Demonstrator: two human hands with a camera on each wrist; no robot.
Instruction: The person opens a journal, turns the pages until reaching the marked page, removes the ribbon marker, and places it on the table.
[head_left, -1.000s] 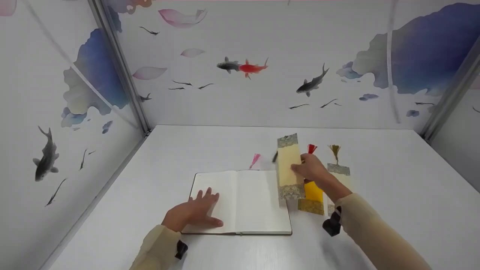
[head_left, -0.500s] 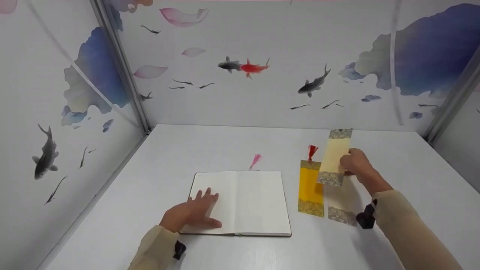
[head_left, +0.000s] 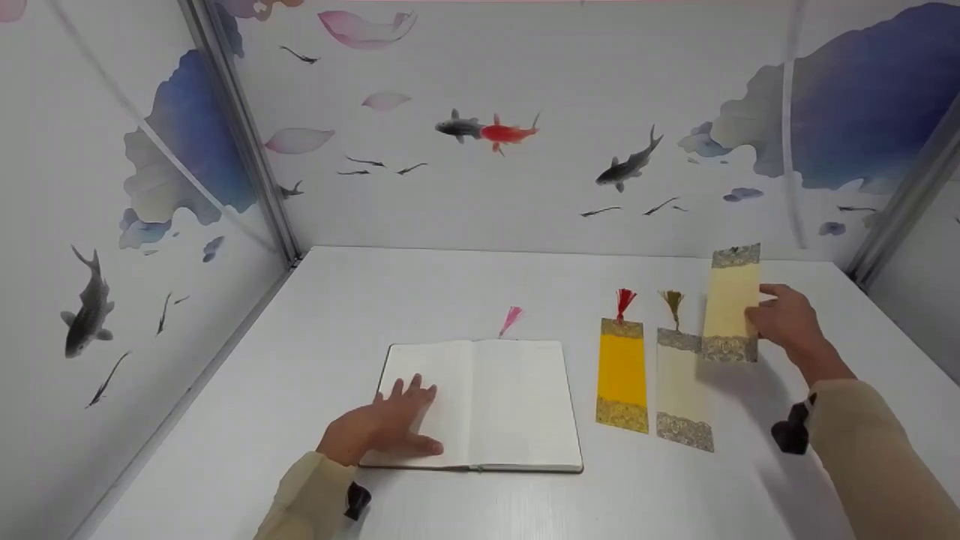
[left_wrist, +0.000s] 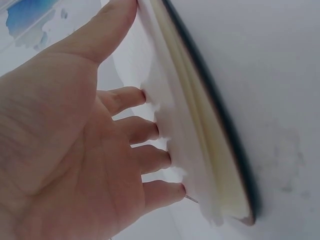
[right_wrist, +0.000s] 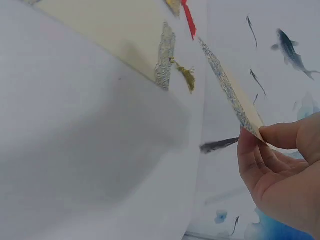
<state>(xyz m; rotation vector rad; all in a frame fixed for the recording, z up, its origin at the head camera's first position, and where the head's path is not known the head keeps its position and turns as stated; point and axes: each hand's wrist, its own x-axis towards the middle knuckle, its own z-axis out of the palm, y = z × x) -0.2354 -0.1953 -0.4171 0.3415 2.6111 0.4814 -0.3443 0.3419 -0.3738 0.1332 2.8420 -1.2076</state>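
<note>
Above table point(head_left: 480, 510) | right hand point(head_left: 791, 319) pinches cream bookmark point(head_left: 731, 296) | pale bookmark point(head_left: 680, 382) partly hidden

Muted, diffuse light, with a broad, soft-edged shadow on the white table point(right_wrist: 45, 85).

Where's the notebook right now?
In the head view, the open notebook lies low and central on the white table, left of the yellow bookmark, with the left hand resting on its left page.
</note>
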